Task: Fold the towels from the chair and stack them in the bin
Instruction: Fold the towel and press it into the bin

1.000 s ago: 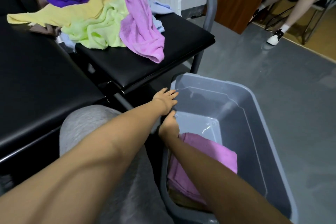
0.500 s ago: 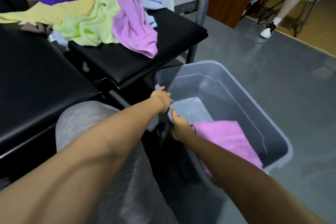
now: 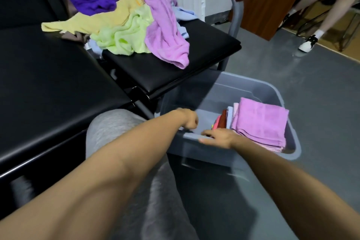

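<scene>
Dragged closer, grey bin (image 3: 204, 154) needs an even pull: right hand (image 3: 217, 139) grips its rim, left hand (image 3: 188, 121) seemingly clenches it too.

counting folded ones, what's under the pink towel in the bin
Under the pink towel: more folded towels, with pale blue and red edges showing. Their count is covered.

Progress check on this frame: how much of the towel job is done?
Partly done. A folded stack topped by a pink towel sits in the bin. In hand: the left hand and right hand grip the bin's near rim, no towel held. Left: an unfolded pile on the chair, at least purple, yellow, green, pink and light blue towels.
</scene>
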`<state>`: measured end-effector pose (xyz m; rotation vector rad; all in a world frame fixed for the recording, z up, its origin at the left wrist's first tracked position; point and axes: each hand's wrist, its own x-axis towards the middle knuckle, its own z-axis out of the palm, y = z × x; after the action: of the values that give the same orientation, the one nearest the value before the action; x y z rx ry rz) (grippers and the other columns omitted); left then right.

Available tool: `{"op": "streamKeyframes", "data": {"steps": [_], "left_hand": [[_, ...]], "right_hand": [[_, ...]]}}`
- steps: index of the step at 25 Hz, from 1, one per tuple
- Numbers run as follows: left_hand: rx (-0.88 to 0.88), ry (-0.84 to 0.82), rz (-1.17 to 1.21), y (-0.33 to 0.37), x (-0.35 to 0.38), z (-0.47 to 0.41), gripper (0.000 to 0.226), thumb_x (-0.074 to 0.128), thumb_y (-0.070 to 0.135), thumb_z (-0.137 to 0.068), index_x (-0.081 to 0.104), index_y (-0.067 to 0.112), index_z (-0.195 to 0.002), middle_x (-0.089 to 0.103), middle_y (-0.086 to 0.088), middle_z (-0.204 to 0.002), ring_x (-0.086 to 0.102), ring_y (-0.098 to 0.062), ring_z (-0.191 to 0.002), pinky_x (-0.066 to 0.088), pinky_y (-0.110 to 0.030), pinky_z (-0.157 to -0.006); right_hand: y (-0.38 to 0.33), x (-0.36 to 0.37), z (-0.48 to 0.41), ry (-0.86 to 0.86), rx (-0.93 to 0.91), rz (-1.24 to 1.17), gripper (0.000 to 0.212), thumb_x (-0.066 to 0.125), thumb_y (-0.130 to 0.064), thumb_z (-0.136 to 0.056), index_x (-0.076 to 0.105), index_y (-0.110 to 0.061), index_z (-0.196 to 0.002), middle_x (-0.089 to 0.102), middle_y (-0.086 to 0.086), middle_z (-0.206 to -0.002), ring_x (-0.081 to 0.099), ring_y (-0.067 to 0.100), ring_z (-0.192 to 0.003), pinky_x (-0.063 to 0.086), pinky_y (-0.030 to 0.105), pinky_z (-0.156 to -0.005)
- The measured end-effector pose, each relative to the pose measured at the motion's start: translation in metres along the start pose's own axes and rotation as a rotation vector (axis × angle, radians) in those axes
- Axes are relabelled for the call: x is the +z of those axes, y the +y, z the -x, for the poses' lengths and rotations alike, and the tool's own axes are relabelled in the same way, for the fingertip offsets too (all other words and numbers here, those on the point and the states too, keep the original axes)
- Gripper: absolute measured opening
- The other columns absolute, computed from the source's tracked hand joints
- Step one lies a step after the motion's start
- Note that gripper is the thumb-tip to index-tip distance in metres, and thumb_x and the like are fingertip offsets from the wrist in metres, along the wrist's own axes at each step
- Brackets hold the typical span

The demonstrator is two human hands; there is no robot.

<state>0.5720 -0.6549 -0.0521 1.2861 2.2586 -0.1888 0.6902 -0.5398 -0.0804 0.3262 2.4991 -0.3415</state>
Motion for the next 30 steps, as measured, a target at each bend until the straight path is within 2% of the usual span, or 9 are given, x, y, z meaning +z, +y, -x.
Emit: {"op": "streamKeyframes", "data": {"steps": [4, 9, 13, 16, 18, 21, 23, 26, 30], "left_hand": [[-0.284, -0.115, -0.278, -0.027, 0.010, -0.003, 0.055, 0.045, 0.031, -0.095, 0.032, 0.016, -0.146, 0.023, -0.010, -0.154, 0.016, -0.032, -0.143, 0.016, -0.047, -0.114], [-0.243, -0.392, -0.217, -0.020, 0.006, 0.009, 0.039, 0.042, 0.025, -0.094, 0.053, 0.010, -0.128, 0.052, -0.009, -0.131, 0.047, -0.032, -0.121, 0.029, -0.050, -0.107], [-0.116, -0.303, -0.118, -0.029, 0.012, 0.009, 0.035, 0.048, 0.029, -0.090, 0.064, 0.015, -0.118, 0.061, -0.006, -0.125, 0.057, -0.023, -0.106, 0.044, -0.040, -0.101], [-0.105, -0.191, -0.315, -0.028, 0.017, 0.010, 0.049, 0.033, 0.046, -0.097, 0.044, 0.024, -0.140, 0.032, 0.003, -0.151, 0.014, -0.019, -0.145, 0.004, -0.053, -0.114], [-0.096, -0.199, -0.421, -0.019, 0.014, 0.015, 0.057, 0.028, 0.056, -0.096, 0.044, 0.024, -0.140, 0.035, 0.001, -0.150, 0.012, -0.018, -0.145, -0.010, -0.051, -0.113], [-0.092, -0.232, -0.281, -0.014, 0.009, 0.016, 0.048, 0.047, 0.058, -0.087, 0.060, 0.024, -0.119, 0.056, 0.001, -0.125, 0.041, -0.020, -0.127, 0.010, -0.045, -0.118], [-0.057, -0.286, -0.084, -0.014, 0.010, 0.012, 0.031, 0.060, 0.050, -0.082, 0.063, 0.022, -0.095, 0.060, 0.001, -0.102, 0.052, -0.023, -0.103, 0.035, -0.040, -0.108], [0.056, -0.362, 0.075, 0.004, 0.022, 0.005, 0.028, 0.066, 0.045, -0.079, 0.063, 0.017, -0.079, 0.062, -0.001, -0.092, 0.057, -0.024, -0.089, 0.047, -0.035, -0.094], [0.196, -0.439, 0.202, 0.036, 0.042, 0.001, 0.037, 0.069, 0.036, -0.080, 0.071, 0.008, -0.104, 0.066, -0.003, -0.104, 0.060, -0.019, -0.094, 0.047, -0.032, -0.093]], "right_hand": [[-0.053, 0.012, -0.023, 0.107, 0.021, -0.151, 0.063, 0.017, -0.056, -0.098, 0.054, -0.019, -0.132, 0.050, 0.011, -0.140, 0.046, 0.029, -0.127, 0.034, 0.034, -0.101], [-0.035, 0.017, -0.013, 0.110, 0.020, -0.129, 0.057, 0.024, -0.052, -0.099, 0.055, -0.013, -0.072, 0.061, 0.016, -0.102, 0.054, 0.027, -0.091, 0.039, 0.032, -0.080], [-0.011, 0.025, 0.008, 0.125, -0.060, -0.020, 0.053, 0.027, -0.044, -0.101, 0.042, -0.017, -0.058, 0.048, 0.006, -0.069, 0.045, 0.021, -0.077, 0.031, 0.029, -0.069], [0.010, 0.027, 0.019, 0.146, -0.097, 0.067, 0.052, 0.028, -0.039, -0.102, 0.033, -0.018, -0.055, 0.036, 0.001, -0.057, 0.041, 0.022, -0.070, 0.026, 0.029, -0.065], [0.016, 0.027, 0.020, 0.158, -0.111, 0.078, 0.053, 0.028, -0.039, -0.102, 0.034, -0.016, -0.055, 0.040, 0.008, -0.060, 0.041, 0.024, -0.067, 0.027, 0.030, -0.065], [0.021, 0.029, 0.022, 0.155, -0.135, 0.079, 0.055, 0.028, -0.040, -0.102, 0.035, -0.015, -0.054, 0.038, 0.005, -0.057, 0.040, 0.023, -0.059, 0.031, 0.031, -0.065], [0.031, 0.029, 0.027, 0.140, -0.152, 0.101, 0.055, 0.028, -0.041, -0.102, 0.039, -0.014, -0.055, 0.039, 0.004, -0.056, 0.042, 0.024, -0.060, 0.031, 0.030, -0.065], [0.063, 0.030, 0.040, 0.177, -0.128, 0.142, 0.063, 0.021, -0.048, -0.099, 0.058, -0.006, -0.071, 0.053, 0.015, -0.068, 0.054, 0.031, -0.069, 0.032, 0.029, -0.064], [0.092, 0.028, 0.048, 0.080, -0.039, 0.073, 0.068, 0.017, -0.059, -0.082, 0.056, -0.006, -0.065, 0.050, 0.013, -0.061, 0.046, 0.029, -0.059, 0.030, 0.029, -0.057]]}}
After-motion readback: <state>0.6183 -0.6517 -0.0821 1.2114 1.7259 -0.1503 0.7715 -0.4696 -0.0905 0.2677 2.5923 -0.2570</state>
